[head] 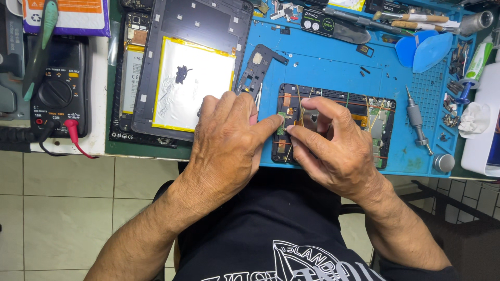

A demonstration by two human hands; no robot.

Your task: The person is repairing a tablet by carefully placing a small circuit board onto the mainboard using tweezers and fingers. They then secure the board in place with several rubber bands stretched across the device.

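Phone (pixel 333 125), opened and face down, lies on the blue mat (pixel 323 67) at the near edge of the surface, its board and brown ribbon parts bare, with thin rubber bands (pixel 299 109) stretched across its left half. Both hands work at that left end.

Left hand (pixel 226 140) lies over the phone's left edge, forefinger stretched out and its tip pressed on a small part by the board; the other fingers are curled loosely and hold nothing that I can see. Right hand (pixel 333 145) comes in from the right, thumb and forefinger nearly together, pinching at a band or a small part just where the left fingertip rests; which of the two it nips is too small to tell.

To do this well, I judge the left finger should keep the body pinned flat so the bands cannot tip it, while the right works with fingertips only, lifting gently so no ribbon tears.

Left of the mat lie a tablet (pixel 192 67) with its silver battery showing and a multimeter (pixel 57 88); a screwdriver (pixel 416 122) lies to the right.
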